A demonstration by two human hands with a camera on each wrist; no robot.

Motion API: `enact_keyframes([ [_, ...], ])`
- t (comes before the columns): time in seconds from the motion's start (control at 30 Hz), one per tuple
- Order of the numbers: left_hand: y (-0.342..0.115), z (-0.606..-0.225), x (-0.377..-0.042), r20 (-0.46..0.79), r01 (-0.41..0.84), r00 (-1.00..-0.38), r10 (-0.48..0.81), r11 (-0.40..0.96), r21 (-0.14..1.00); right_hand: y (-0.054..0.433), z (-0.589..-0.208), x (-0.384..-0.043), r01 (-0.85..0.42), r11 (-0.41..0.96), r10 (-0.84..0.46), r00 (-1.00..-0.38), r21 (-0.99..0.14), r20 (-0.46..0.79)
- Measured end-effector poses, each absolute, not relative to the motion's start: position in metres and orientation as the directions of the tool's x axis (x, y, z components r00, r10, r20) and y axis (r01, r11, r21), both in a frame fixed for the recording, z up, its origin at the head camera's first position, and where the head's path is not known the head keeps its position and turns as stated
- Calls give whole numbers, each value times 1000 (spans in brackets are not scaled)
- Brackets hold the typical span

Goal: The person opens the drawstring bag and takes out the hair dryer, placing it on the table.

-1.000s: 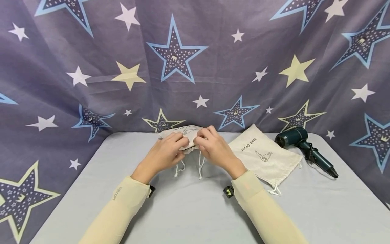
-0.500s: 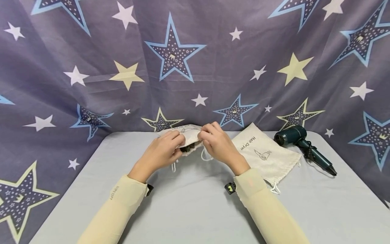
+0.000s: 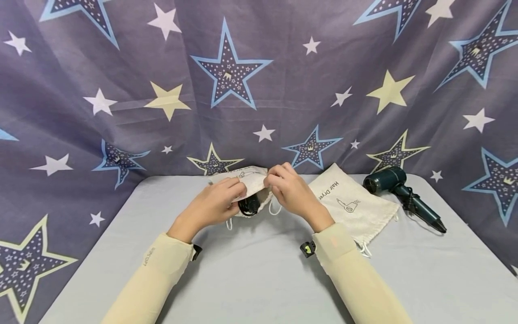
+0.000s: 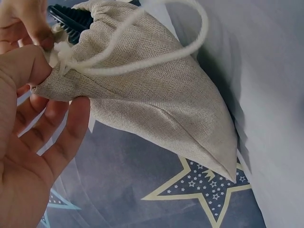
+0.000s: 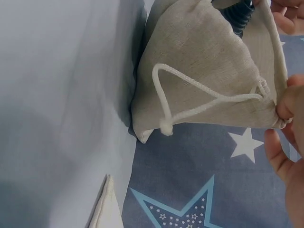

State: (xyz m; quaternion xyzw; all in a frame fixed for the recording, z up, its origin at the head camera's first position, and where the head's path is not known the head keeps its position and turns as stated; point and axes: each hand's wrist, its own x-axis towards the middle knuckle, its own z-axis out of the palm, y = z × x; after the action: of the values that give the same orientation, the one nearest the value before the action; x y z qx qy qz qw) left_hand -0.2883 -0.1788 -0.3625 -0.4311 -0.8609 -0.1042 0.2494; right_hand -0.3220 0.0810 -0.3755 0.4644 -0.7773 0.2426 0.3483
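My left hand pinches one side of the mouth of a cream drawstring bag at the back of the table. The other side of the mouth is pinched by my right hand, so the opening gapes between them. A dark, ribbed object with black loops shows inside the opening; most of it is hidden by the cloth. In the left wrist view a white drawstring loops across the bag. On the opposite side, another white drawstring hangs down, knotted at its end.
Right of my hands lies a flat cream drawstring bag printed "Hair Dryer". Beside it rests a dark green hair dryer with its cord bundled at the handle. A star-patterned curtain stands behind the light grey table.
The bag's mouth has been pulled wider, and the black object inside has come into view. My right hand has moved slightly right and up, still pinching the rim.
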Motion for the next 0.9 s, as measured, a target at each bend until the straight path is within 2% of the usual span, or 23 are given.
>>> enact_keyframes([
  [0.4,-183,-361,-286,492,764,-564,663,645,8,80,-375,-323,-913,406,-547,-283,-47,788],
  [0.53,-182,-361,-287,514,774,-548,660,633,12,77,-374,-321,-918,394,-527,-268,-48,806],
  [0.73,-181,-361,-288,547,793,-510,664,609,0,74,-373,-318,-919,386,-500,-279,-78,820],
  [0.9,-182,-361,-288,560,798,-472,681,600,-57,76,-373,-320,-922,381,-508,-265,-63,820],
])
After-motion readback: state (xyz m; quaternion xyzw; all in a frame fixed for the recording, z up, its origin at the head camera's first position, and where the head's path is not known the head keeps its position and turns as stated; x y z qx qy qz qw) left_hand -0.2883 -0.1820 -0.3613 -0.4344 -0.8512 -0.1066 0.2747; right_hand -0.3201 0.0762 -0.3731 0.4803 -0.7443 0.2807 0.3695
